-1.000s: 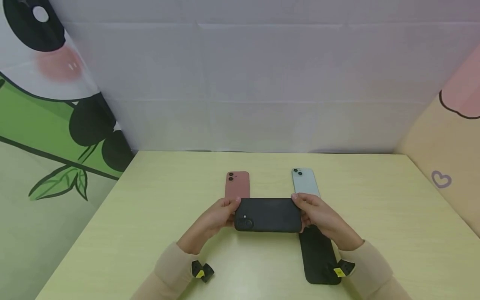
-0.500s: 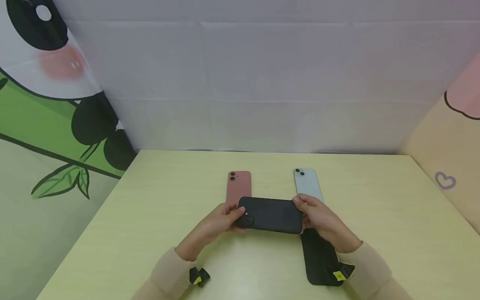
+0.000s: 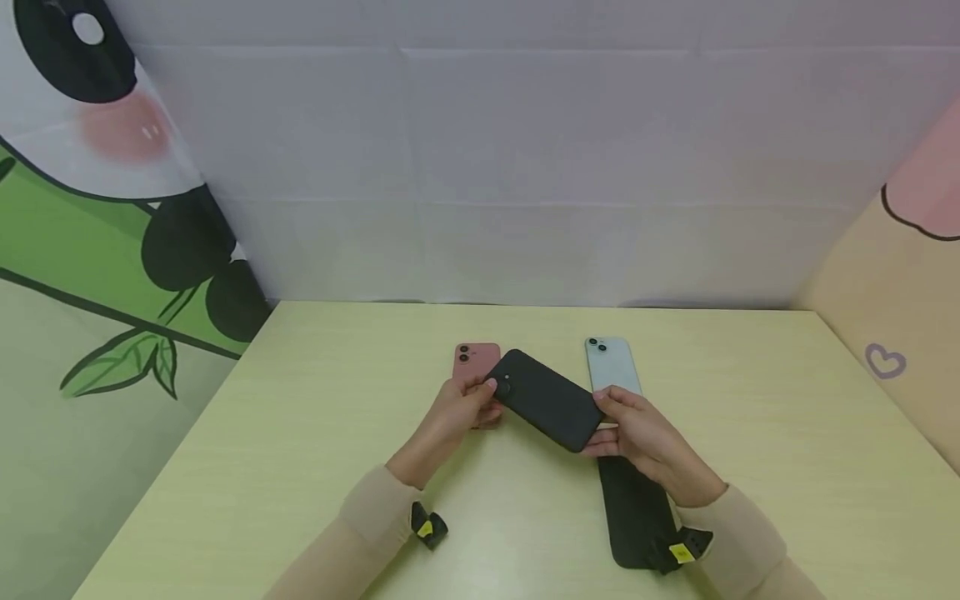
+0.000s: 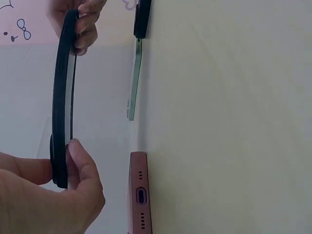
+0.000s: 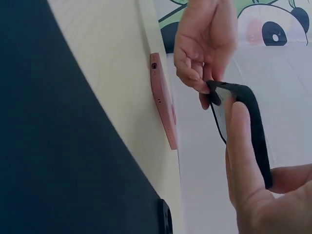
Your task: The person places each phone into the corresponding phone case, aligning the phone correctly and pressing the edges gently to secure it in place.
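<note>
A black phone (image 3: 551,400) is held in the air, its round camera bump at the upper-left end in the head view. It tilts down to the right. My left hand (image 3: 461,408) pinches the camera end between thumb and fingers. At the other end, my right hand (image 3: 637,429) grips the lower-right corner. In the left wrist view, the black phone (image 4: 61,92) appears edge-on, with a pale strip along its side. Behind my left hand lies a pink phone (image 3: 476,357), partly hidden. A light blue phone (image 3: 613,365) lies beyond my right hand.
A dark flat phone-shaped object (image 3: 637,517) lies under my right forearm, nearer the front than the light blue phone. All rest on a pale wood-look table (image 3: 337,375). A grey-white backdrop (image 3: 525,167) rises behind it, with patterned panels at the sides.
The black phone has turned from nearly level to a slant, its camera end raised away from me. My left hand moved forward with it. My right hand stayed almost in place.
</note>
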Motion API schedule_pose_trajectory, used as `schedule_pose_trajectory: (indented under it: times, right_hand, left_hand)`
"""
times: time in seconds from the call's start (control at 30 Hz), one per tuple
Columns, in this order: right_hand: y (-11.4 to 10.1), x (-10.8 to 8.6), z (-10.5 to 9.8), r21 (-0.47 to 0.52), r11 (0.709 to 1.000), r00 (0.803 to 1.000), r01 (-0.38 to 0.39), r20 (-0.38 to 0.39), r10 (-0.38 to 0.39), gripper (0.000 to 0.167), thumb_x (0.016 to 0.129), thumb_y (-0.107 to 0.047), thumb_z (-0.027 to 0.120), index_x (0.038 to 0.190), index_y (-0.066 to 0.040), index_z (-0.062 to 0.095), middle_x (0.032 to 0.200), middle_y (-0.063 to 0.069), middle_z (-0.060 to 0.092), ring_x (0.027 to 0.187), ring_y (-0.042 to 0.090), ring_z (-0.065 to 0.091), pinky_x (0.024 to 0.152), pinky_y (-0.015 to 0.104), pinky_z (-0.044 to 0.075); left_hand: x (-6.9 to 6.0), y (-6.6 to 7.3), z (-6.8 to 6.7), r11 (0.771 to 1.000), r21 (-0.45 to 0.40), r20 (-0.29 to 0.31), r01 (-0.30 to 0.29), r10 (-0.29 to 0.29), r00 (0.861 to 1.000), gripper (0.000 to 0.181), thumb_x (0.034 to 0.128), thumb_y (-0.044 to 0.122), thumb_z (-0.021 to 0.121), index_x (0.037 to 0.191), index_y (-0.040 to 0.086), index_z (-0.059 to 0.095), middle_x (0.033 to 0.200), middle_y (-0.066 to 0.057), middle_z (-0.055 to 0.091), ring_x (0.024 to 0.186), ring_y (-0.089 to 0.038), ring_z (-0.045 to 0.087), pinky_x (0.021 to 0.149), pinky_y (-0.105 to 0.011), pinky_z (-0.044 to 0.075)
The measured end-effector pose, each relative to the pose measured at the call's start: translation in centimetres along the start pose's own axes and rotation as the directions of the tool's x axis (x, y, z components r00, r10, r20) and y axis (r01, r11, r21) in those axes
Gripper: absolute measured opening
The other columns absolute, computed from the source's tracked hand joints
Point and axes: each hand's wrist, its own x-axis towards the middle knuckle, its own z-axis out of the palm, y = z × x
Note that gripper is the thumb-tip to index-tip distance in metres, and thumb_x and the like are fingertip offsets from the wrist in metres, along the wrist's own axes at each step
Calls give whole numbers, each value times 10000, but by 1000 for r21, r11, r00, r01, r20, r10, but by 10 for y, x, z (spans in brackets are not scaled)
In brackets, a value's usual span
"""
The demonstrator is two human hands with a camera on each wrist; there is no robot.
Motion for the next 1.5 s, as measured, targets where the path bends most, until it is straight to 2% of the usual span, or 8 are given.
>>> schedule_pose_trajectory:
  times: [0.2,0.43,0.63,0.8,0.97,1.3,1.4,1.5]
  right_hand:
    - [6,5,-1,-125,992,999,19,-32,-23,232,976,-136,418,1048,81,459,923,120,592,738,197,685,711,334,553]
    - [7,12,2,-338,940,997,49,-41,-67,267,946,-78,460,1047,164,510,838,211,683,743,234,689,652,312,557]
    - [7,20,6,-364,930,999,45,-3,-49,256,932,-10,455,1069,205,479,828,240,672,700,208,682,656,317,557]
    - [6,25,10,-353,936,1000,11,1,-11,365,926,14,450,1209,214,334,829,256,667,682,215,682,649,325,557]
    - [5,27,10,-364,931,1000,-18,5,21,418,929,13,446,1253,210,271,828,253,668,675,221,682,651,335,557]
    - [7,30,9,-406,914,1000,-8,10,13,438,923,20,458,1273,202,267,802,238,664,651,213,678,634,331,556]
    - [8,32,10,-453,892,1000,-4,13,11,453,912,33,472,1281,200,268,800,227,663,644,211,676,628,326,556]
    - [9,35,11,-521,853,1000,-6,14,15,477,898,36,491,1291,194,271,793,191,666,629,200,671,618,317,553]
  left_hand:
    - [29,8,8,999,16,-83,29,-28,996,257,939,151,511,1118,-22,573,838,-44,525,644,-94,542,637,-196,505]
    - [58,16,19,992,114,-154,46,-28,988,274,907,176,571,1110,-7,585,890,-64,588,677,-117,556,651,-227,498]
    - [70,19,30,980,185,-169,67,-36,985,352,892,145,583,1201,-14,529,1076,-179,611,837,-186,627,799,-339,513]
    - [71,19,37,958,278,-169,72,-25,985,380,883,169,589,1206,-20,524,1115,-165,604,973,-224,596,851,-349,486]
    - [71,17,39,903,422,-177,80,-5,984,373,871,229,608,1172,13,566,1171,-118,586,1101,-246,532,938,-373,436]
    - [63,19,41,802,593,-163,74,29,986,358,866,215,614,1171,32,578,1127,-82,627,956,-190,582,831,-326,483]
    - [57,18,42,716,693,-167,80,52,985,325,859,260,618,1130,81,603,1032,-31,651,859,-148,592,745,-285,494]
    - [49,17,43,644,755,-184,121,32,982,312,849,318,615,1100,134,597,889,-6,633,647,-152,585,500,-292,491]
